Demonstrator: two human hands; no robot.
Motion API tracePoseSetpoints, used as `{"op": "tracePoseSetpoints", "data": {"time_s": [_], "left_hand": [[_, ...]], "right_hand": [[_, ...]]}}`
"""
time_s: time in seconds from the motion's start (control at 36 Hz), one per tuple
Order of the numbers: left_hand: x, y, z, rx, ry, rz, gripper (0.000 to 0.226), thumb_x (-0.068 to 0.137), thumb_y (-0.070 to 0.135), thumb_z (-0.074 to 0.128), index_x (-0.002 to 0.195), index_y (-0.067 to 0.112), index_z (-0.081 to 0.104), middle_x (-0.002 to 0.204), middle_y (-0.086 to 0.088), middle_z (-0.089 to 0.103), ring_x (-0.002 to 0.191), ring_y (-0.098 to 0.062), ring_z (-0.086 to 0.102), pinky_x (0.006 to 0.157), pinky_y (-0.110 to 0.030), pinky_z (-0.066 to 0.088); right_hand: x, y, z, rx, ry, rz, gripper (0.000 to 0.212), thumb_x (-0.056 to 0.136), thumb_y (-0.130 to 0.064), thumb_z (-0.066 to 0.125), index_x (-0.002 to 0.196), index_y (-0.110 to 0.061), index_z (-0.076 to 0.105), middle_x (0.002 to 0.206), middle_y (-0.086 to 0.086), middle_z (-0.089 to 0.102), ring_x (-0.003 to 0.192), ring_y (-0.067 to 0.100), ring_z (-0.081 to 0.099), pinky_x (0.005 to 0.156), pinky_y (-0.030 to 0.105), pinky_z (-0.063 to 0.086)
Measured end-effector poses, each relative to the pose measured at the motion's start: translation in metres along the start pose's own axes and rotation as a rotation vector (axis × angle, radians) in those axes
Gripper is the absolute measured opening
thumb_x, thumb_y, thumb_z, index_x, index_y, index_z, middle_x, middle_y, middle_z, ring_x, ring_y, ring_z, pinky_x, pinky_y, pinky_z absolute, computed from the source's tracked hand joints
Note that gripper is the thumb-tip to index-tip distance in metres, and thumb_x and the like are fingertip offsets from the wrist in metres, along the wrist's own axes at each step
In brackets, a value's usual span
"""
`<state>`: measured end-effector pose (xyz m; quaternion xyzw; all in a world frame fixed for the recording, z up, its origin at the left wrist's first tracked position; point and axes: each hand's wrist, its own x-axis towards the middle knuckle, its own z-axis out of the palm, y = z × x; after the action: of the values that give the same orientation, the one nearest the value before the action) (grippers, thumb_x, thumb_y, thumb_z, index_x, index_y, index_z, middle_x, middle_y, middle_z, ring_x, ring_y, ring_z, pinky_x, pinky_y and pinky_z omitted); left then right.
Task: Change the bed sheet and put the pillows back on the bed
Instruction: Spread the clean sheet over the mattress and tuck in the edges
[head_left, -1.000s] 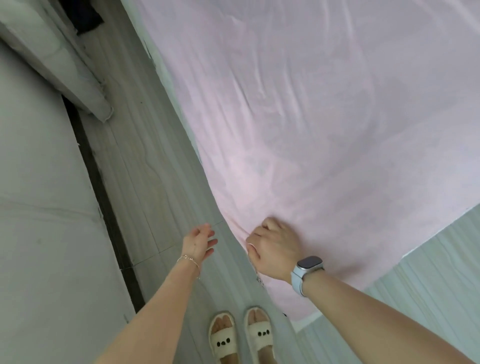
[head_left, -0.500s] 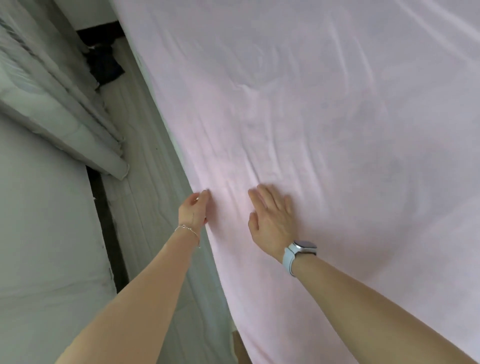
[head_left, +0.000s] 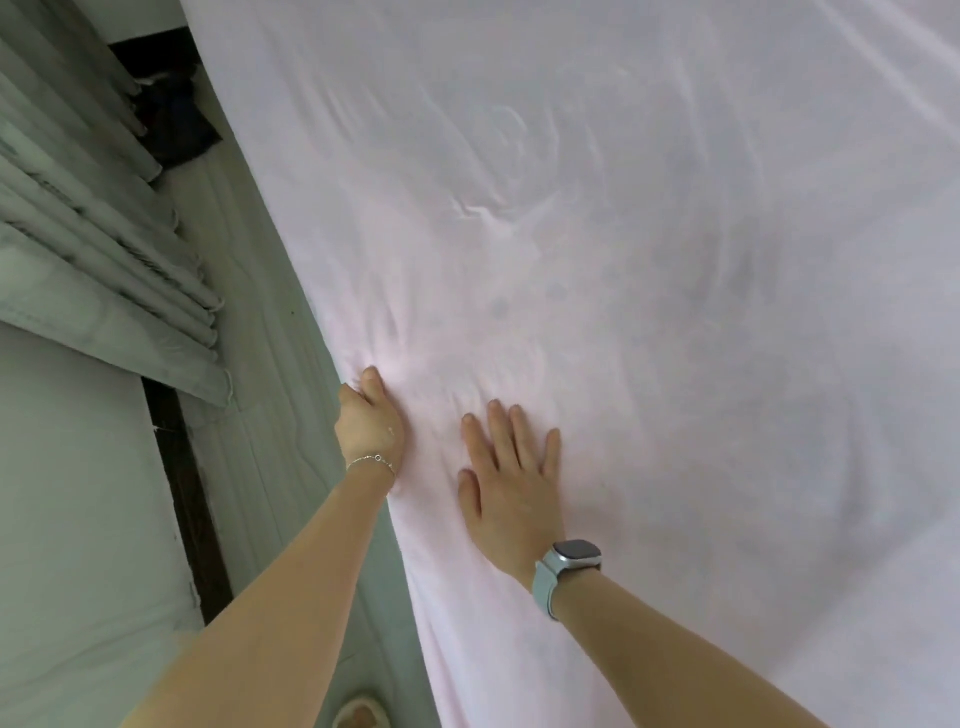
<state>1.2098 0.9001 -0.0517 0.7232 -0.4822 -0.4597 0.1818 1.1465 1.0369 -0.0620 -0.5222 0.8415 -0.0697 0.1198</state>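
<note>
A pale pink bed sheet (head_left: 649, 270) covers the bed and fills most of the view, with soft wrinkles near its left edge. My left hand (head_left: 370, 421) is at that edge, fingers curled over the hanging side of the sheet, thumb on top. My right hand (head_left: 511, 467), with a watch on the wrist, lies flat and palm down on the sheet a little to the right, fingers spread. No pillows are in view.
A narrow strip of pale wooden floor (head_left: 260, 415) runs along the bed's left side. Grey-green curtains (head_left: 93, 260) hang at the left above a white wall (head_left: 67, 519). A dark object (head_left: 171, 124) lies on the floor at the far end. A slipper (head_left: 361, 714) shows at the bottom.
Both hands have moved up along the bed's left edge from its corner. The right hand has opened flat on the sheet and the left has curled onto the sheet's edge.
</note>
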Motion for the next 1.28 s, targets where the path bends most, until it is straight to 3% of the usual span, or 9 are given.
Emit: {"op": "tracePoseSetpoints", "data": {"time_s": [0.25,0.33,0.47,0.64,0.78,0.89,1.0,1.14,1.28], "left_hand": [[0.011,-0.025,-0.006,0.014,0.019,0.045,0.035,0.102,0.03,0.029,0.083,0.004,0.044,0.074,-0.002,0.045,0.087,-0.024,0.042,0.072,-0.029,0.026],[0.019,-0.026,-0.009,0.015,-0.107,-0.029,0.034,0.101,0.033,0.031,0.102,0.003,0.049,0.092,-0.005,0.051,0.094,-0.023,0.045,0.082,-0.031,0.034],[0.048,-0.006,-0.03,-0.109,-0.246,-0.137,0.03,0.092,0.018,0.055,0.117,0.011,0.04,0.096,-0.004,0.051,0.08,-0.019,0.05,0.065,-0.027,0.039],[0.132,0.068,-0.032,-0.197,-0.214,-0.06,0.066,0.09,0.048,0.052,0.144,0.018,0.029,0.138,0.003,0.04,0.125,-0.019,0.042,0.109,-0.042,0.033],[0.196,0.107,-0.018,-0.109,-0.134,-0.068,0.072,0.09,0.06,0.04,0.136,0.005,0.04,0.139,-0.01,0.047,0.125,-0.027,0.046,0.108,-0.038,0.034],[0.221,0.111,-0.022,0.101,-0.056,0.058,0.051,0.103,0.034,0.025,0.128,-0.005,0.046,0.134,-0.02,0.049,0.121,-0.032,0.047,0.095,-0.031,0.033],[0.222,0.104,-0.027,0.181,0.031,0.232,0.043,0.104,0.026,0.023,0.122,-0.004,0.048,0.125,-0.023,0.055,0.114,-0.038,0.049,0.087,-0.034,0.029],[0.227,0.092,-0.032,0.132,0.09,0.246,0.039,0.104,0.02,0.025,0.121,-0.004,0.05,0.124,-0.023,0.056,0.112,-0.036,0.05,0.084,-0.028,0.027],[0.239,0.082,-0.03,0.083,0.053,0.207,0.039,0.104,0.018,0.027,0.121,-0.007,0.052,0.122,-0.025,0.056,0.111,-0.034,0.05,0.083,-0.027,0.027]], "right_hand": [[-0.032,-0.016,0.03,-0.038,0.075,-0.099,0.049,0.085,-0.038,0.043,0.133,-0.029,0.045,0.144,0.003,0.043,0.133,0.035,0.035,0.101,0.064,0.025],[-0.02,-0.017,0.014,0.027,0.161,-0.116,0.035,0.079,-0.036,0.047,0.11,-0.028,0.061,0.12,-0.002,0.059,0.109,0.031,0.052,0.089,0.046,0.032],[0.034,-0.018,-0.014,0.126,0.301,-0.077,0.021,0.077,-0.027,0.044,0.075,-0.02,0.065,0.077,-0.005,0.062,0.071,0.024,0.056,0.07,0.035,0.029],[0.132,-0.034,-0.024,0.073,0.229,0.018,0.043,0.082,-0.03,0.036,0.117,-0.019,0.058,0.12,0.005,0.057,0.116,0.03,0.051,0.096,0.055,0.03],[0.189,-0.074,0.0,0.023,0.064,0.069,0.053,0.089,-0.035,0.029,0.137,-0.018,0.045,0.144,0.016,0.041,0.134,0.034,0.036,0.104,0.064,0.023],[0.172,-0.109,0.03,-0.031,-0.021,-0.069,0.056,0.093,-0.038,0.029,0.143,-0.015,0.037,0.151,0.011,0.03,0.142,0.031,0.022,0.11,0.061,0.011],[0.16,-0.114,0.032,-0.01,0.043,-0.245,0.048,0.089,-0.033,0.039,0.131,-0.016,0.053,0.145,0.002,0.044,0.138,0.026,0.032,0.108,0.058,0.019],[0.191,-0.115,0.005,0.258,0.325,-0.176,0.033,0.083,-0.015,0.047,0.109,-0.014,0.065,0.113,0.004,0.065,0.112,0.024,0.055,0.102,0.046,0.032],[0.247,-0.12,0.005,0.062,0.191,0.05,0.049,0.086,-0.026,0.038,0.132,-0.015,0.052,0.138,0.011,0.05,0.131,0.031,0.042,0.108,0.063,0.018]]}}
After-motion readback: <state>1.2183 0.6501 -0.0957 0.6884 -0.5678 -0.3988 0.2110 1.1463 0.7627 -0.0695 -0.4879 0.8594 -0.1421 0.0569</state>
